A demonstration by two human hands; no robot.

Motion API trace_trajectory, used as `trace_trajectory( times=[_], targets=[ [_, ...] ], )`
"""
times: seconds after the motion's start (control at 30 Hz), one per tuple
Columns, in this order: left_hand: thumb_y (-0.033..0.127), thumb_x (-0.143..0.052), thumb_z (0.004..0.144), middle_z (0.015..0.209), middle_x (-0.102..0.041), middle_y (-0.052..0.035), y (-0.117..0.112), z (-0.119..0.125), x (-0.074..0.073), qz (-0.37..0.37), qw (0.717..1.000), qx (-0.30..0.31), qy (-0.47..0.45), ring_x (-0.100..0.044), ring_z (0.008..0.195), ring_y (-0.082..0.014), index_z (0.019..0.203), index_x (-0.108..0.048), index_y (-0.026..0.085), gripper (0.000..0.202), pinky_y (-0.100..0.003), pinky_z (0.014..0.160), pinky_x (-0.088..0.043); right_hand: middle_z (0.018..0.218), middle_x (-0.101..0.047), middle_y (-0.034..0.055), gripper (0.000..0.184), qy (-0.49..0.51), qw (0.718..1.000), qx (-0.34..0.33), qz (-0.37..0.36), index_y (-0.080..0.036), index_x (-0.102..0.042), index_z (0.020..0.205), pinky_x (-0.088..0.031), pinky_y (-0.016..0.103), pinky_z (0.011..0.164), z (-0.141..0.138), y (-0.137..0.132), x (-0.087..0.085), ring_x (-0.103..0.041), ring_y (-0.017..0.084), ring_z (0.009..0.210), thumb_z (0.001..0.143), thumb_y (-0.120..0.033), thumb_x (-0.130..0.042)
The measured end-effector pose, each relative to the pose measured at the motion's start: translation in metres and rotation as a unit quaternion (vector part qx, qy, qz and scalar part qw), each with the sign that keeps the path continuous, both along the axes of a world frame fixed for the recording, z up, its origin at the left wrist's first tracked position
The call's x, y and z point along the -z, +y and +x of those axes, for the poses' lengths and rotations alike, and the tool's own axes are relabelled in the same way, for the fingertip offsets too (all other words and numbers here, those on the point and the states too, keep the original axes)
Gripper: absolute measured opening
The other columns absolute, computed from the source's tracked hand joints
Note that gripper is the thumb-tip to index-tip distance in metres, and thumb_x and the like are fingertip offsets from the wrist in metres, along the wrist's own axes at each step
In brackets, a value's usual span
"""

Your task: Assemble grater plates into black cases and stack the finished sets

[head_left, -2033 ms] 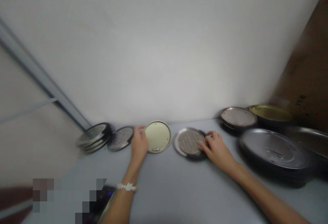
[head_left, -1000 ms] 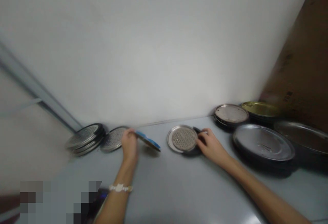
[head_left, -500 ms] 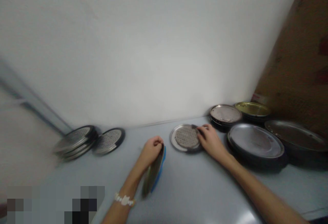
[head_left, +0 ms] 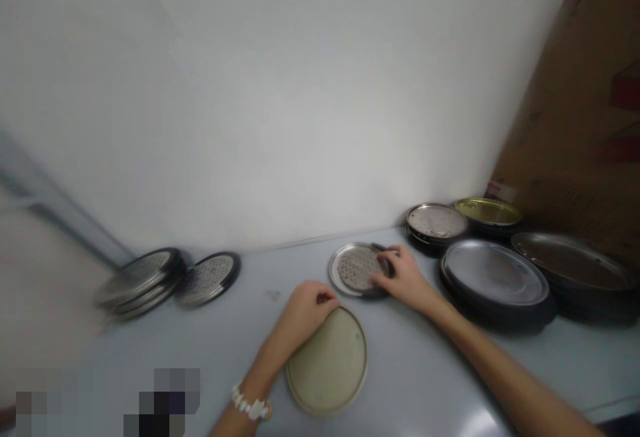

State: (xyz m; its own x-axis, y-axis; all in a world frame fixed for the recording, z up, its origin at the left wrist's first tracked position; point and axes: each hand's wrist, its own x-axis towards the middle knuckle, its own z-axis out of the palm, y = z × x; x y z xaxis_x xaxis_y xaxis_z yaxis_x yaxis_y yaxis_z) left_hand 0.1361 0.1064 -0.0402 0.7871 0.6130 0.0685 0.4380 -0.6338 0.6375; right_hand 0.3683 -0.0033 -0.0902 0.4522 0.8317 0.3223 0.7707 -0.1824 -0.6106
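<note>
My left hand [head_left: 310, 310] pinches the top edge of a round pale-green disc [head_left: 327, 363] with a raised rim, tilted with its broad face towards me just over the table. Farther back, my right hand [head_left: 400, 277] has its thumb and fingers closed over the right side of a round metal disc [head_left: 353, 270] with a perforated middle and a partly black rim. That disc lies on the grey table [head_left: 400, 370]; its right edge is hidden by my fingers.
To the left are a stack of similar perforated discs [head_left: 147, 273] and a single one [head_left: 210, 273] leaning beside it. On the right stand several stacks of round metal lids [head_left: 495, 273], near a brown cardboard surface [head_left: 575, 123]. A white wall [head_left: 300, 90] rises behind.
The pale-green disc in my left hand has turned from edge-on, with a blue edge showing, to face me, and moved right. My right hand's thumb has shifted left over the perforated disc.
</note>
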Motion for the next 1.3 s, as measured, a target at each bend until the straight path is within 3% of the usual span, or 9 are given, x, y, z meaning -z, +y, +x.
trace_trajectory(
  times=[0.23, 0.47, 0.6, 0.9, 1.1, 1.3],
  targets=[
    [0.029, -0.064, 0.078, 0.072, -0.073, -0.0042, 0.002, 0.001, 0.003, -0.011, 0.999, -0.039, 0.003, -0.064, 0.07, -0.0205, 0.075, -0.074, 0.019, 0.015, -0.028, 0.066, -0.042, 0.121, -0.052, 0.0126, 0.036, 0.006, 0.999, 0.009, 0.036, -0.018, -0.069, 0.102, -0.043, 0.045, 0.103, -0.001, 0.0, -0.003, -0.052, 0.03, 0.116, 0.075, -0.04, -0.077],
    [0.028, -0.064, 0.081, 0.075, -0.073, -0.0062, 0.001, 0.003, 0.002, 0.013, 0.997, -0.073, 0.013, -0.064, 0.072, -0.0217, 0.077, -0.073, 0.018, 0.015, -0.029, 0.068, -0.042, 0.116, -0.055, 0.0126, 0.014, -0.005, 0.999, 0.003, 0.038, -0.019, -0.071, 0.088, -0.042, 0.046, 0.102, -0.002, 0.0, -0.006, -0.053, 0.029, 0.115, 0.085, -0.032, -0.066],
    [0.026, -0.059, 0.084, 0.079, -0.074, -0.0063, 0.001, 0.004, 0.003, 0.04, 0.997, -0.069, 0.01, -0.065, 0.075, -0.0214, 0.079, -0.072, 0.019, 0.015, -0.03, 0.07, -0.042, 0.116, -0.056, 0.0127, 0.012, -0.008, 0.999, 0.0, 0.036, -0.019, -0.072, 0.088, -0.043, 0.046, 0.101, 0.0, 0.001, -0.004, -0.054, 0.029, 0.114, 0.087, -0.026, -0.063],
    [0.024, -0.054, 0.089, 0.09, -0.072, -0.0074, 0.005, 0.005, 0.012, 0.065, 0.99, -0.112, -0.049, -0.064, 0.08, -0.0213, 0.101, -0.072, 0.017, 0.022, -0.033, 0.079, -0.048, 0.12, -0.058, 0.011, 0.01, -0.017, 1.0, -0.005, 0.017, -0.022, -0.074, 0.089, -0.043, 0.046, 0.097, -0.004, -0.001, -0.009, -0.054, 0.029, 0.114, 0.082, -0.027, -0.069],
    [0.024, -0.051, 0.091, 0.108, -0.065, -0.0107, 0.01, 0.006, 0.024, 0.013, 0.993, -0.077, -0.09, -0.064, 0.097, -0.0208, 0.108, -0.075, 0.017, 0.03, -0.035, 0.093, -0.049, 0.108, -0.066, 0.0073, 0.009, -0.025, 1.0, 0.006, -0.014, -0.025, -0.073, 0.088, -0.038, 0.047, 0.09, -0.012, -0.004, -0.018, -0.052, 0.031, 0.111, 0.082, -0.032, -0.071],
    [0.024, -0.053, 0.089, 0.106, -0.065, -0.0117, 0.017, 0.006, 0.032, -0.044, 0.988, -0.103, -0.105, -0.063, 0.103, -0.0228, 0.106, -0.076, 0.015, 0.03, -0.038, 0.1, -0.046, 0.097, -0.072, 0.0049, 0.015, -0.022, 0.998, -0.063, -0.008, -0.023, -0.072, 0.085, -0.033, 0.041, 0.089, -0.011, -0.003, -0.017, -0.058, 0.026, 0.103, 0.091, -0.024, -0.058]
  ],
)
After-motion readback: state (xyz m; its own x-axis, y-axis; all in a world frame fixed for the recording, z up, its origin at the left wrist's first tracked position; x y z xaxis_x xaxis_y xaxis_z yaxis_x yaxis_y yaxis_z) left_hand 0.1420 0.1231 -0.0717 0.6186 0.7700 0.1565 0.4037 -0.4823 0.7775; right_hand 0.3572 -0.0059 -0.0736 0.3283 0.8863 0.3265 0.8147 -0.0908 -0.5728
